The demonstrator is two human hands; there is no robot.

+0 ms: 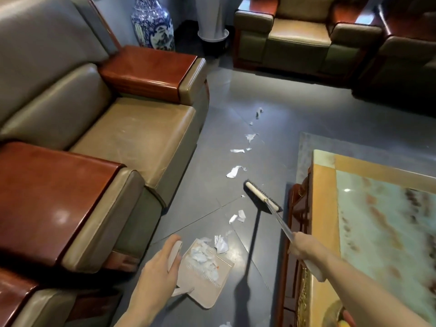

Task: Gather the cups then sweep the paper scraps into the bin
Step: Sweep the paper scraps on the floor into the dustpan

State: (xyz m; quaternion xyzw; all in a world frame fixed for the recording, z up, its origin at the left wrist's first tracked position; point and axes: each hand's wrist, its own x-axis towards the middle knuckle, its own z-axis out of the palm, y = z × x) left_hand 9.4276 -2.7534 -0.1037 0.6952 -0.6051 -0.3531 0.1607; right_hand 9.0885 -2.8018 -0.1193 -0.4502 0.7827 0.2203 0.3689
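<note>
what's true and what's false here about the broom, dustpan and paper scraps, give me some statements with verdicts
1. The left hand holds the beige plastic dustpan by its handle. True.
2. The dustpan is empty. False: crumpled white paper scraps lie in it.
3. The right hand grips the long-handled broom with black bristles. True.
4. No paper lies beyond the broom head. False: a trail of torn white pieces runs along the grey floor there.

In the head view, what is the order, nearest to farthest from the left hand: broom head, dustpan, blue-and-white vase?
1. Dustpan, held by the left hand, low centre.
2. Broom head, mid floor, to the right.
3. Blue-and-white vase, far corner, top.
</note>
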